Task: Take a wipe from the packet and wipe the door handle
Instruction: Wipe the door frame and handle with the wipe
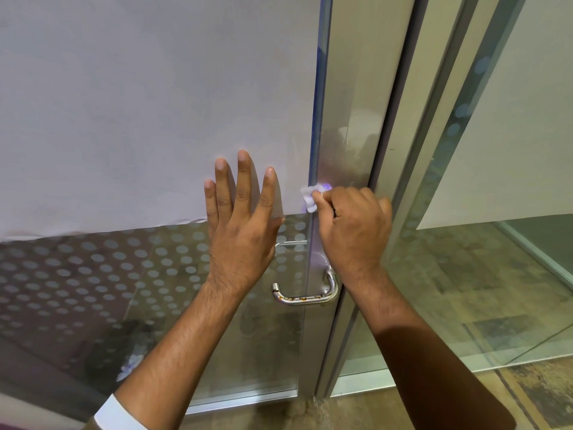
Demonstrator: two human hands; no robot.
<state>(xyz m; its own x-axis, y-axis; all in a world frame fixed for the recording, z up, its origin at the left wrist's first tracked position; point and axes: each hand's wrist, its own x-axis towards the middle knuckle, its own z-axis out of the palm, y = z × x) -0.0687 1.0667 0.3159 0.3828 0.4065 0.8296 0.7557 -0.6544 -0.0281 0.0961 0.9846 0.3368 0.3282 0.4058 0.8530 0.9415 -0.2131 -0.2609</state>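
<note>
A glass door (pixel 155 119) with a white sheet over its upper part fills the left of the view. My left hand (pixel 240 225) lies flat against it, fingers spread upward. A small white wipe (pixel 310 197) is pinched in my right hand (pixel 353 225), which presses it against the door's right edge. The curved steel lever handle (pixel 305 294) sits below both hands, with brown stains along its bar, and neither hand touches it. No wipe packet is in view.
A metal door frame (pixel 350 119) runs vertically right of the door edge. Beyond it stands a fixed glass panel (pixel 465 274) with another white sheet. Frosted dots (pixel 93 268) cover the door's lower glass. Brown patterned floor (pixel 341 414) lies below.
</note>
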